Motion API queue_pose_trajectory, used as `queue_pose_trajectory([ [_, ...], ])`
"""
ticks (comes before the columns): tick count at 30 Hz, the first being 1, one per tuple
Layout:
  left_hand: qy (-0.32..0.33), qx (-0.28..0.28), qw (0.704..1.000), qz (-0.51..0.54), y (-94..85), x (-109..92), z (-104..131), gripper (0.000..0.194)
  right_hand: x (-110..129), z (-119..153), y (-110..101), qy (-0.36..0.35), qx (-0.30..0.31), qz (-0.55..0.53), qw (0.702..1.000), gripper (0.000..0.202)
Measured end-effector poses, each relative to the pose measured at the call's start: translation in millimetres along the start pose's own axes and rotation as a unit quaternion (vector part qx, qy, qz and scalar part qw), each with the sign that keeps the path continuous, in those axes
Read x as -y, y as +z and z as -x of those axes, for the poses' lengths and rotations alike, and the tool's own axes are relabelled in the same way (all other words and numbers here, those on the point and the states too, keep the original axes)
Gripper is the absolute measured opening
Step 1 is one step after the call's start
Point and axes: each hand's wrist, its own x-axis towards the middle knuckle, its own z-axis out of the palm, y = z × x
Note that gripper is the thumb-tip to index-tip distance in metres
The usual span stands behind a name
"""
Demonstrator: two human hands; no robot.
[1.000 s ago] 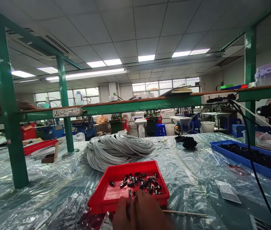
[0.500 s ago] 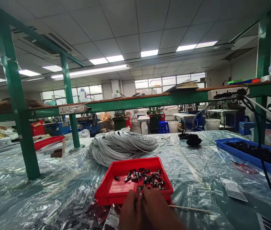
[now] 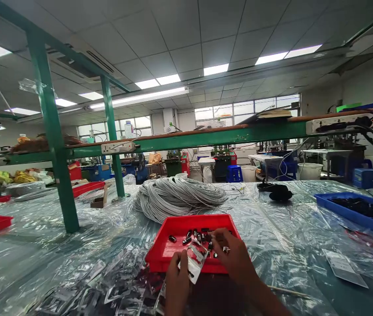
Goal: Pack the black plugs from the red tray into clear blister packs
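My left hand (image 3: 178, 278) grips a small clear plastic bag (image 3: 197, 264) with a white lower part, held tilted over the near rim of the red tray (image 3: 162, 263). Inside that tray lie several small shiny black parts (image 3: 186, 241). My right hand (image 3: 235, 254) reaches over the tray's right side, thumb and fingertips pinched at one small black part among the others. A heap of small clear bags (image 3: 107, 287) covers the table to the left of my left hand, close to the tray.
A large coil of grey cable (image 3: 176, 197) lies behind the tray. To the right are a blue tray (image 3: 338, 210) of black items, a black object (image 3: 280, 193) and a flat packet (image 3: 344, 267). A green post (image 3: 59, 175) and shelf beam (image 3: 206, 142) stand over the plastic-covered table.
My hands were together at the tray's near rim and have moved apart. The left now shows the clear bag; the right has gone forward into the tray. The view has turned left.
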Motion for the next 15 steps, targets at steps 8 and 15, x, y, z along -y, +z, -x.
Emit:
queue_pose_trajectory([
  [8,-0.023,0.12,0.981,0.15,3.0,-8.2,-0.8,0.06,-17.8,9.0,14.5,0.118,0.096,0.025,0.988,0.039],
  [15,-0.043,0.224,0.963,0.144,-3.3,-11.3,0.3,0.051,1.0,8.3,8.4,0.107,0.098,-0.078,0.986,0.046],
])
